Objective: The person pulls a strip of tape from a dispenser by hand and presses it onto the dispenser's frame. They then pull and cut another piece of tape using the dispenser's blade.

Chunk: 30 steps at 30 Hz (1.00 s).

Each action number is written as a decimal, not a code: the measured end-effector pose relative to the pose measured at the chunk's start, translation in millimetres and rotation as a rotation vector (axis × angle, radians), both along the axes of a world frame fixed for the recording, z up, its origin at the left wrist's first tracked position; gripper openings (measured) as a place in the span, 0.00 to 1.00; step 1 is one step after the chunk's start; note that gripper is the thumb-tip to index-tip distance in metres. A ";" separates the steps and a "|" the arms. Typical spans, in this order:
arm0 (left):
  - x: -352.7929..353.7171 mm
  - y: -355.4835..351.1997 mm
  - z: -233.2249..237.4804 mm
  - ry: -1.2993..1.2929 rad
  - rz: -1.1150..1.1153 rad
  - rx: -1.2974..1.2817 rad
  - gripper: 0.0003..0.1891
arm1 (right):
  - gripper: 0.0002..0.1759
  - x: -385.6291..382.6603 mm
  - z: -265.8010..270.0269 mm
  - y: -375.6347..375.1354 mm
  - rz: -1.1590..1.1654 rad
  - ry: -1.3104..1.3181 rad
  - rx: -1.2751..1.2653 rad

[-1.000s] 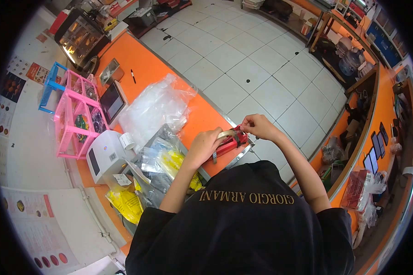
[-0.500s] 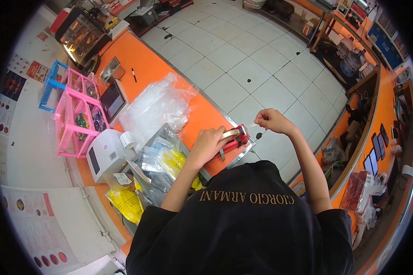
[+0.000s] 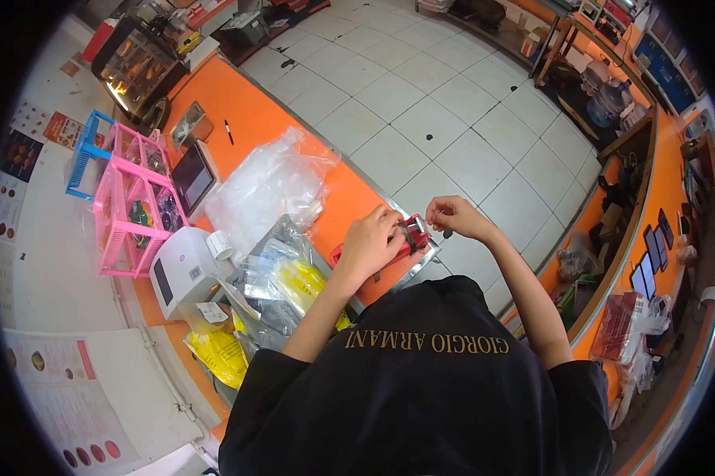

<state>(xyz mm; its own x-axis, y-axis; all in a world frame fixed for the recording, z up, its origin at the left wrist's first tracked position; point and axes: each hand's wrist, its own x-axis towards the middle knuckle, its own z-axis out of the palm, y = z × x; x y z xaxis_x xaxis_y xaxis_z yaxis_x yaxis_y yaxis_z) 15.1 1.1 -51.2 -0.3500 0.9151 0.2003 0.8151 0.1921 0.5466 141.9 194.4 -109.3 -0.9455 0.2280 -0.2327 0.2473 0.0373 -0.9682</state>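
A red tape dispenser (image 3: 409, 241) sits at the corner of the orange counter, close to the metal edge. My left hand (image 3: 371, 244) lies over it with the fingers curled round its upper part, hiding much of the tape roll. Just beyond the dispenser's front end is my right hand (image 3: 455, 216), with thumb and fingertips pinched together. Whatever is between those fingertips is too small to make out.
On the orange counter (image 3: 345, 197) lie clear plastic bags (image 3: 270, 178), yellow and grey packages (image 3: 298, 282), a white printer (image 3: 184, 271), a tablet (image 3: 193, 178) and pink baskets (image 3: 135, 214). Phones (image 3: 651, 254) rest on the right-hand counter.
My right hand has moved left and slightly down, closer to the dispenser. My left hand has shifted right and up, and the tape roll that showed beneath its fingers is now mostly covered.
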 end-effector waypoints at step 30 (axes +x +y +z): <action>1.5 22.1 -14.3 -0.238 0.064 -0.272 0.09 | 0.05 -2.1 35.6 -23.3 -0.077 0.004 0.541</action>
